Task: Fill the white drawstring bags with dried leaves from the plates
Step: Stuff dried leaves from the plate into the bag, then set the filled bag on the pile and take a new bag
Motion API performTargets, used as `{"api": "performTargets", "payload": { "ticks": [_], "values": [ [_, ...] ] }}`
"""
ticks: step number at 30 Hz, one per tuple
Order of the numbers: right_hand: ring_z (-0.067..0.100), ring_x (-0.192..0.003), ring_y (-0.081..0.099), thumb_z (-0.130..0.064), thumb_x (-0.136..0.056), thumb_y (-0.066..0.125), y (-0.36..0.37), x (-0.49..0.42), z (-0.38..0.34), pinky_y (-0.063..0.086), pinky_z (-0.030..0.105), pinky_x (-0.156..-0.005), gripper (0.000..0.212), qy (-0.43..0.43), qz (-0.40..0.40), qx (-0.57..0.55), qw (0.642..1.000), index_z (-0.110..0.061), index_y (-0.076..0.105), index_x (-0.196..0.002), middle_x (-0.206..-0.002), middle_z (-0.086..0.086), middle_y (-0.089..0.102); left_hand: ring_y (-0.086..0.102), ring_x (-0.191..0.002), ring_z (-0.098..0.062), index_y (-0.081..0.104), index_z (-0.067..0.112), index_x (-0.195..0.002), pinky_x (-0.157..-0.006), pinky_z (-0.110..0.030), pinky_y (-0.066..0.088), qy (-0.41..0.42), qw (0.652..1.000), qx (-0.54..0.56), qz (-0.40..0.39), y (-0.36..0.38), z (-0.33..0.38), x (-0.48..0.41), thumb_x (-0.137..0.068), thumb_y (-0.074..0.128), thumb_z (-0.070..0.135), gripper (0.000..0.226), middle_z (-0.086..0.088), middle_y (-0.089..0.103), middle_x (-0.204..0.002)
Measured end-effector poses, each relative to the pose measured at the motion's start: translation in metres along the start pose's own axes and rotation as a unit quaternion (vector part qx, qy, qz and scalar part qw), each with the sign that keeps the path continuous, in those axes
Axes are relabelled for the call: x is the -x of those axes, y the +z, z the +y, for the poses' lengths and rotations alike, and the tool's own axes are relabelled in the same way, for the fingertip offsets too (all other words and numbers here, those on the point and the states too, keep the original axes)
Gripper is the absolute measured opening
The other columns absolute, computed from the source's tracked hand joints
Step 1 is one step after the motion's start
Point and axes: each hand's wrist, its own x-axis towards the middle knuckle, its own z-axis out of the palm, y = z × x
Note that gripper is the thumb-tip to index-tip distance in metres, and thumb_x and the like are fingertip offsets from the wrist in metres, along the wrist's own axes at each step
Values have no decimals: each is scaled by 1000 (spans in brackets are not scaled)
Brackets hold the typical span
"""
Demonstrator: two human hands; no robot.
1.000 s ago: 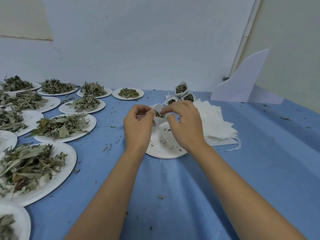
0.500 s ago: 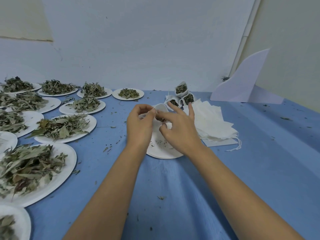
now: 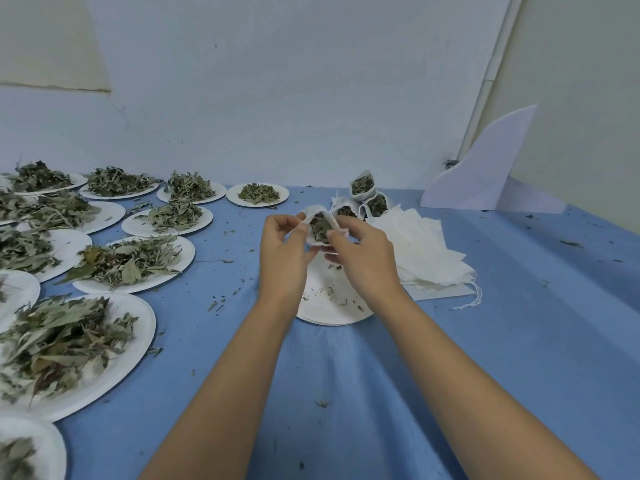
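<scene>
Head view: left hand (image 3: 282, 258) and right hand (image 3: 363, 265) both pinch one white drawstring bag (image 3: 316, 212), fingers clamped on its rim from either side, mouth open, dried leaves (image 3: 320, 227) showing inside. Right under the grip, a nearly bare plate (image 3: 332, 308) with crumbs. Just behind the grip, three filled bags (image 3: 363, 187). Right of the grip, a stack of empty bags (image 3: 426, 244). Well left of the grip, plates of leaves (image 3: 131, 263) on blue cloth (image 3: 519, 323)
</scene>
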Motion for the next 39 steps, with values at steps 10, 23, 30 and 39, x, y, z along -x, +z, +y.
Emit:
{"api": "performTargets", "payload": {
  "ticks": [10, 23, 30, 39],
  "values": [
    [6, -55, 45, -3, -93, 45, 3, -68, -6, 35, 13, -54, 29, -104, 36, 175, 978, -10, 72, -102, -75, 7, 67, 60, -80, -20, 50, 23, -76, -81, -41, 56, -3, 985, -131, 114, 32, 2, -69, -91, 52, 6, 22, -1, 58, -87],
    [24, -109, 48, -5, -88, 48, 1, -178, 42, 33, 39, -99, 18, -123, -97, 681, 715, -17, 61, -91, -97, 5, 65, 66, -100, -31, 69, 8, -91, -91, -39, 52, -102, 947, -298, 64, 56, -66, -171, -86, 66, 9, 7, -15, 70, -103],
    [24, -104, 51, -13, -85, 50, -8, -166, 54, 20, 42, -110, 16, -112, -12, 690, 715, -20, 48, -71, -77, 1, 58, 57, -91, -25, 57, 13, -92, -85, -34, 49, -62, 948, -308, -60, 57, -76, -163, -92, 58, 11, 2, -9, 63, -113],
    [23, -100, 50, -13, -84, 43, -20, -149, 53, 18, 45, -106, 21, -88, 54, 654, 749, -21, 49, -65, -63, -1, 54, 40, -67, -9, 44, 18, -78, -58, -16, 34, -72, 926, -294, -225, 83, -76, -152, -89, 36, -3, 25, 4, 47, -73]
  ]
}}
